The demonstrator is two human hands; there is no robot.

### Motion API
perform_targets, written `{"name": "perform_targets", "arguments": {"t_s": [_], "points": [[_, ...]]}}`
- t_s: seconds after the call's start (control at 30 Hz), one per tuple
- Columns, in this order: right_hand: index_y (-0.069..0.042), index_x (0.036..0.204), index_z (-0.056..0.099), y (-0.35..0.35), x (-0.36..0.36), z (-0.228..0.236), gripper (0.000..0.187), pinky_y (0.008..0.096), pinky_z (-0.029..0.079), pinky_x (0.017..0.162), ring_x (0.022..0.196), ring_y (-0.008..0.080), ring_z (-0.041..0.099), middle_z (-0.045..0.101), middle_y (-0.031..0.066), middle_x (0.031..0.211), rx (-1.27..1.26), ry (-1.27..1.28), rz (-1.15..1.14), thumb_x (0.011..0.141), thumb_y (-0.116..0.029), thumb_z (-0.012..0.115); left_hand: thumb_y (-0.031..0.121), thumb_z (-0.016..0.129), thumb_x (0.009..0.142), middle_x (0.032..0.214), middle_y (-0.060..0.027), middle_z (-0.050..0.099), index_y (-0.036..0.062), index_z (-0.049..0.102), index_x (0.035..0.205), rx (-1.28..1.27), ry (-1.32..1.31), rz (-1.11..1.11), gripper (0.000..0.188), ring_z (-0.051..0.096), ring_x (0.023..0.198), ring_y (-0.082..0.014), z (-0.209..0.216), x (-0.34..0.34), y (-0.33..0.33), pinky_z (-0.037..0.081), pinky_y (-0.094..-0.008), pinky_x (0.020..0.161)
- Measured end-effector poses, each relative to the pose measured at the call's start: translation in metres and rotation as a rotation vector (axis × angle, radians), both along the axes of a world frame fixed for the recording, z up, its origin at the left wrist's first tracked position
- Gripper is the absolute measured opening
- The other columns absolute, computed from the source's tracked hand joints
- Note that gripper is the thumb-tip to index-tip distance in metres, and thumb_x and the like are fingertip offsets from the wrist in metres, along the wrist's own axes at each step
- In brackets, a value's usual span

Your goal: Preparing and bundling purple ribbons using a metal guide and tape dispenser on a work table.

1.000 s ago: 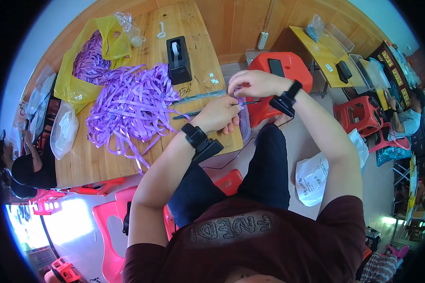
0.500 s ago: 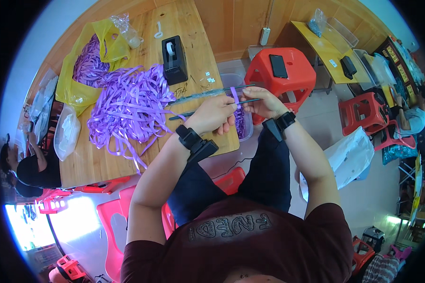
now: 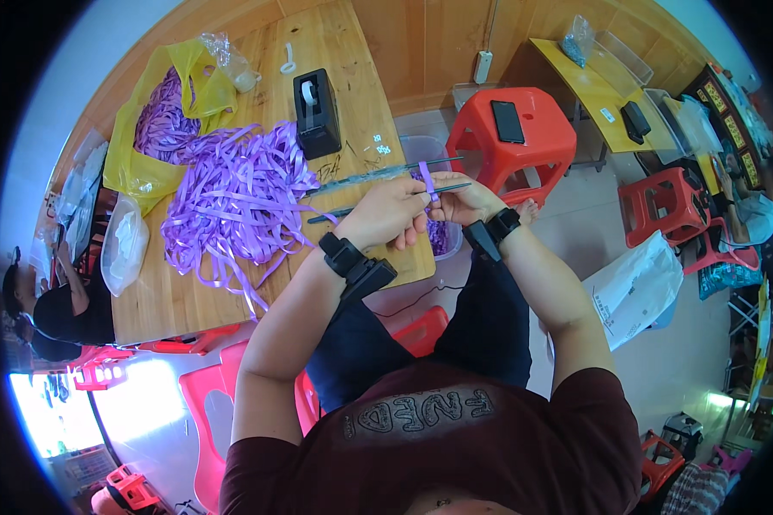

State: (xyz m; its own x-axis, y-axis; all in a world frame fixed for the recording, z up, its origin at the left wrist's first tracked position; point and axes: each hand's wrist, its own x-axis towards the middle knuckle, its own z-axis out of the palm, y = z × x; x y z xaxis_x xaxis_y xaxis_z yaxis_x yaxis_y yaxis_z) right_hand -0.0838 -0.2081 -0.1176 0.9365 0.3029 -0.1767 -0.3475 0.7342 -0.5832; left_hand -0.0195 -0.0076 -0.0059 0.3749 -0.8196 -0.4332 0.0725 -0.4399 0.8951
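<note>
Two thin dark rods [image 3: 444, 160] stick out past the table's right edge, and a strip of purple ribbon [image 3: 427, 177] loops across them. My left hand [image 3: 386, 210] is closed over the nearer rod, its thumb and fingertips pinching the ribbon there. Close against it, my right hand [image 3: 465, 200] has its fingers bent together at the ribbon's right side; the exact grip is partly hidden. A large tangled heap of purple ribbon [image 3: 232, 193] lies left of my left hand, and a strand runs from it toward that hand.
A black tape dispenser [image 3: 316, 113] and a yellow plastic bag [image 3: 133, 142] of ribbon sit on the wooden table [image 3: 352, 51]. Below its right edge is a clear bin [image 3: 445, 245] with purple pieces. A red stool [image 3: 541, 129] bears a phone [image 3: 508, 121]. Other people sit far left and right.
My right hand has moved left along the rods, from their outer ends to the ribbon beside my left hand. My left hand stays nearly in place.
</note>
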Motion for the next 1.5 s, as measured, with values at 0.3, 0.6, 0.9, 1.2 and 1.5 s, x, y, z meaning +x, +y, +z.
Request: {"name": "perform_targets", "arguments": {"t_s": [0.3, 0.6, 0.9, 1.2, 1.5], "points": [[-0.008, 0.099, 0.064, -0.005, -0.009, 0.003, 0.012, 0.0274, 0.052, 0.067, 0.069, 0.0105, 0.057, 0.063, -0.0003, 0.082, -0.082, 0.119, -0.151, 0.096, -0.019, 0.063, 0.022, 0.047, 0.102, 0.071, -0.0014, 0.059, -0.0018, 0.053, 0.123, -0.006, -0.018, 0.008, 0.032, 0.056, 0.05, -0.0073, 0.0, 0.0, 0.0, 0.043, -0.0204, 0.042], [-0.007, 0.108, 0.063, 0.011, 0.007, -0.006, 0.017, 0.0288, 0.054, 0.068, 0.076, 0.011, 0.063, 0.065, 0.0004, 0.084, -0.038, 0.016, -0.071, 0.098, -0.021, 0.057, 0.02, 0.046, 0.102, 0.072, -0.0011, 0.058, -0.0009, 0.053, 0.123, -0.01, 0.001, -0.023, 0.03, 0.056, 0.05, -0.0072, -0.001, 0.001, -0.001, 0.043, -0.0204, 0.042], [-0.009, 0.113, 0.062, 0.029, -0.004, 0.018, 0.02, 0.0242, 0.052, 0.061, 0.07, 0.0082, 0.059, 0.063, -0.0006, 0.081, -0.134, 0.189, -0.22, 0.101, -0.023, 0.054, 0.02, 0.044, 0.102, 0.072, -0.0009, 0.058, 0.0, 0.051, 0.128, 0.002, 0.024, -0.011, 0.033, 0.056, 0.05, -0.0068, 0.0, 0.002, 0.002, 0.043, -0.0197, 0.042], [-0.003, 0.113, 0.064, 0.027, -0.008, 0.017, 0.044, 0.0316, 0.051, 0.073, 0.078, 0.0201, 0.064, 0.07, 0.0111, 0.103, 0.25, 0.067, -0.177, 0.099, -0.042, 0.051, 0.022, 0.044, 0.103, 0.071, -0.0007, 0.057, 0.0003, 0.049, 0.133, -0.003, 0.022, -0.022, 0.038, 0.056, 0.05, -0.0069, -0.003, 0.002, 0.0, 0.043, -0.0198, 0.042], [-0.002, 0.089, 0.071, -0.001, -0.027, 0.06, 0.046, 0.0276, 0.045, 0.063, 0.069, 0.0159, 0.06, 0.067, 0.0054, 0.08, -0.977, 0.01, -0.333, 0.089, -0.048, 0.067, 0.022, 0.047, 0.102, 0.071, -0.0015, 0.058, -0.0007, 0.047, 0.135, -0.023, -0.012, -0.003, 0.04, 0.056, 0.05, -0.0072, -0.004, -0.003, 0.0, 0.044, -0.0206, 0.042]]}}
